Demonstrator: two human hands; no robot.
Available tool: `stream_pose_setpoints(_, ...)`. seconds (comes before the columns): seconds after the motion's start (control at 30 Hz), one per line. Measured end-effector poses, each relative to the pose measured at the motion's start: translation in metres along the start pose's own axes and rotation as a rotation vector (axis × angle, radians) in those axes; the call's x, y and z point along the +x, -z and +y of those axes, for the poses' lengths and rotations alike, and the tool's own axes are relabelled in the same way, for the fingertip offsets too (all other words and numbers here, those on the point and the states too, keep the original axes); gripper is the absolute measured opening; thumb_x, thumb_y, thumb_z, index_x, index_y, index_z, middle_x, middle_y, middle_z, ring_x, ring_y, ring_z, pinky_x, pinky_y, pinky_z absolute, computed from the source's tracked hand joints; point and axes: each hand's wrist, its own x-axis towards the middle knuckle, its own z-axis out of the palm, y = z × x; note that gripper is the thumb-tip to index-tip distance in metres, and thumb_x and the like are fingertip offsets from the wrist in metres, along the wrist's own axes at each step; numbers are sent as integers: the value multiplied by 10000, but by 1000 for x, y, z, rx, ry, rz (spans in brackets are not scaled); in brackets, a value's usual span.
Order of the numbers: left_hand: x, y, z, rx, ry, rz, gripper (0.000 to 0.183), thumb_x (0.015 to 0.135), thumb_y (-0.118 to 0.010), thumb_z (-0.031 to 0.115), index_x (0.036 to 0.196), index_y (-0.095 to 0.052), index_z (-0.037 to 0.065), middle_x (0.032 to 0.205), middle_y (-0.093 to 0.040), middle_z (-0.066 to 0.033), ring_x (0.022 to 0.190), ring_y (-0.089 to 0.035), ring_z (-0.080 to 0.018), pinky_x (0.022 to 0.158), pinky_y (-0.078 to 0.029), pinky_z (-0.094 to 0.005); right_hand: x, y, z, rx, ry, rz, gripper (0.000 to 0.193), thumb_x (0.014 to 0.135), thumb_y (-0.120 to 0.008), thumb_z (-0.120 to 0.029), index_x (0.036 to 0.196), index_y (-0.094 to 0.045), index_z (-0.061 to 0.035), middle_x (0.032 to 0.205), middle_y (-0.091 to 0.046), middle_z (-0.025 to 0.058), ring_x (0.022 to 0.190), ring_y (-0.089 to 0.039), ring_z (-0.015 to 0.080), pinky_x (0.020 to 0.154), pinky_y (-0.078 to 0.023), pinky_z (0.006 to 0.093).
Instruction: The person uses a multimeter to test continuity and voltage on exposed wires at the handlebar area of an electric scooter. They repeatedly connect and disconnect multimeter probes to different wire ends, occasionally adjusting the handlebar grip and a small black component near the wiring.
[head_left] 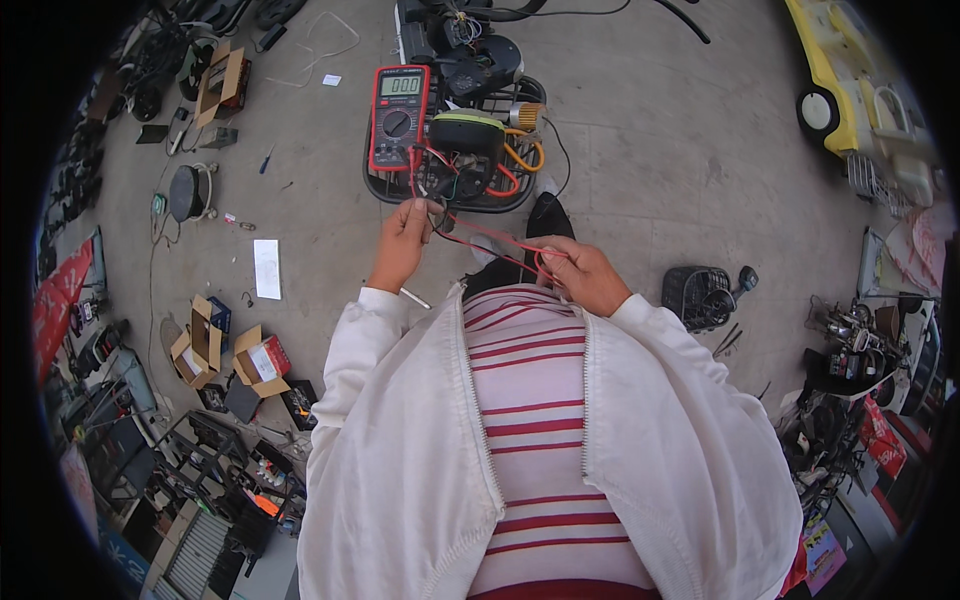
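A red multimeter (pixel 400 118) with a lit display and a round dial lies on a black metal rack (pixel 378 192). Beside it sits a dark rounded case (pixel 468 135) with a yellow-green edge and loose thin wires. My left hand (pixel 404 243), just below the meter, pinches thin test leads near the wire ends; its fingertips partly hide them. In my right hand (pixel 585 275) is a looped red test lead (pixel 500 235), with a stretch running across to the left hand. Thick orange cables (pixel 524 155) curve at the rack's right side, next to a gold ribbed cylinder (pixel 528 116).
On the left floor are a white sheet (pixel 267 269), a screwdriver (pixel 266 159), a round stool-like part (pixel 186 193) and open cardboard boxes (pixel 262 358). At right stand a black basket (pixel 697 298) and a yellow vehicle (pixel 850 80). My shoe (pixel 550 217) is beside the rack.
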Motion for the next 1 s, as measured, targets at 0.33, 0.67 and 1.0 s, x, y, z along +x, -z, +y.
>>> stream_pose_setpoints(0.33, -12, 25, -32, -255, 454, 375, 572, 975, -305, 501, 936, -570, -5, 939, -604, -150, 871, -609, -250, 769, -502, -356, 7, -3, -5, -373, 351, -258, 315, 910, -562, -339, 1006, -658, -55, 889, -639, 111, 758, -590, 257, 716, -465, 332)
stream_pose_setpoints(0.67, -6, 10, -55, -1044, 597, -2, 701, 944, -163, 601, 928, -569, 30, 1167, -573, -234, 1149, -484, -397, 969, -347, -553, -1, 4, -22, -584, 519, -429, 380, 930, -521, -370, 864, -629, -12, 818, -512, 85, 782, -445, 239, 804, -356, 346)
stream_pose_setpoints(1.0, 9, -5, -68, -955, 452, 72, 727, 946, -99, 587, 934, -629, 90, 1195, -596, -158, 1136, -493, -342, 1030, -267, -525, -19, -7, 21, -394, 348, -310, 312, 934, -523, -322, 928, -651, -38, 934, -532, 138, 884, -502, 277, 802, -413, 356)
